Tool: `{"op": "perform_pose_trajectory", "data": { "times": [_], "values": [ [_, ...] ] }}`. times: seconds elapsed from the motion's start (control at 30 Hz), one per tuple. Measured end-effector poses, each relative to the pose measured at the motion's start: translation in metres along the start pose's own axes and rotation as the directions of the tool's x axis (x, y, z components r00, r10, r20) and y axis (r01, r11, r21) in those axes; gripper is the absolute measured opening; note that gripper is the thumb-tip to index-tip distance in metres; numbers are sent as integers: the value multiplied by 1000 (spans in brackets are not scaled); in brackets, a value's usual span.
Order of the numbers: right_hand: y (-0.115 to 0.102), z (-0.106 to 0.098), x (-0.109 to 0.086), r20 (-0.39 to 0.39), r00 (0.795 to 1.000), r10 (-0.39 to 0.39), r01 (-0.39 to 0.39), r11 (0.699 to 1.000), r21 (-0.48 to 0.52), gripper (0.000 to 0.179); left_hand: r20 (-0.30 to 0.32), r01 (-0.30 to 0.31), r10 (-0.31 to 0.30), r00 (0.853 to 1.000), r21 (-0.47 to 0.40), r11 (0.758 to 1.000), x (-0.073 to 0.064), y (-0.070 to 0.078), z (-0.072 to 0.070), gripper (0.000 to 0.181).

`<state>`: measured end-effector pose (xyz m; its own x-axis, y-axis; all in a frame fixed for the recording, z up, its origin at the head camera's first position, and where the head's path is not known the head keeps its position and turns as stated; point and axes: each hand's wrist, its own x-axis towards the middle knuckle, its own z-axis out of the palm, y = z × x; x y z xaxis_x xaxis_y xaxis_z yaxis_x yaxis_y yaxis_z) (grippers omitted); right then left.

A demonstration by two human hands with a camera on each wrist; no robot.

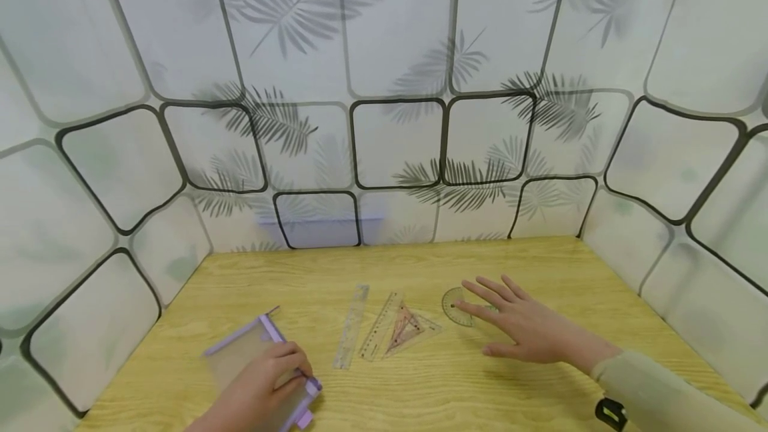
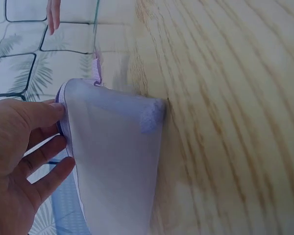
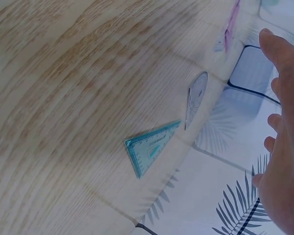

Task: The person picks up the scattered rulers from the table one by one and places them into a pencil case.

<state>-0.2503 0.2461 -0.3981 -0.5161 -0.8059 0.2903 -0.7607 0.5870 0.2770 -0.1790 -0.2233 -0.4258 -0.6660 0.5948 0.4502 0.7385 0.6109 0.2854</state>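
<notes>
At the left of the table, my left hand [image 1: 264, 379] pinches the purple zippered edge of a translucent pouch [image 1: 231, 355]. The left wrist view shows thumb and fingertips on that edge, with the pouch [image 2: 112, 161] standing up from the wood. My right hand [image 1: 528, 325] hovers with fingers spread and holds nothing. Near its fingertips lies a clear protractor [image 1: 455, 309]. A green set square [image 3: 153, 148] lies beside the protractor [image 3: 197, 95] in the right wrist view; in the head view the hand mostly hides it.
Between the hands lie a clear straight ruler [image 1: 351, 329], another ruler [image 1: 379, 325] and a pinkish set square [image 1: 408, 327] overlapping a clear one. Patterned cloth walls [image 1: 396, 145] enclose the wooden table [image 1: 408, 399] at the back and both sides.
</notes>
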Motion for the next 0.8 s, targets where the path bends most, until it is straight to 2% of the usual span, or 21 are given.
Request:
{"op": "perform_pose_trajectory", "data": {
  "times": [0.1,0.2,0.33,0.43,0.53,0.67,0.8],
  "values": [
    [-1,0,1,4,1000,0,0,1000,3,79,-3,-13,13,1000,-6,1000,0,1,0,22],
    [-1,0,1,-1,1000,-4,4,1000,10,78,-23,-88,88,996,-3,996,-1,1,1,25],
    [-1,0,2,-6,1000,-11,11,1000,21,76,-35,-243,242,970,-20,970,-3,-1,0,31],
    [-1,1,1,-4,1000,-9,9,999,32,76,-19,-316,315,949,-56,947,-5,-2,-1,33],
    [-1,1,1,3,1000,-1,1,999,39,77,7,-320,321,947,-84,944,-6,-3,-2,32],
    [-1,3,0,6,1000,4,-5,999,41,77,57,-266,277,959,-144,953,-6,-1,-4,28],
    [0,4,2,-17,1000,16,-16,999,40,79,75,-236,256,964,-210,949,-7,-1,-4,23]
  ]
}}
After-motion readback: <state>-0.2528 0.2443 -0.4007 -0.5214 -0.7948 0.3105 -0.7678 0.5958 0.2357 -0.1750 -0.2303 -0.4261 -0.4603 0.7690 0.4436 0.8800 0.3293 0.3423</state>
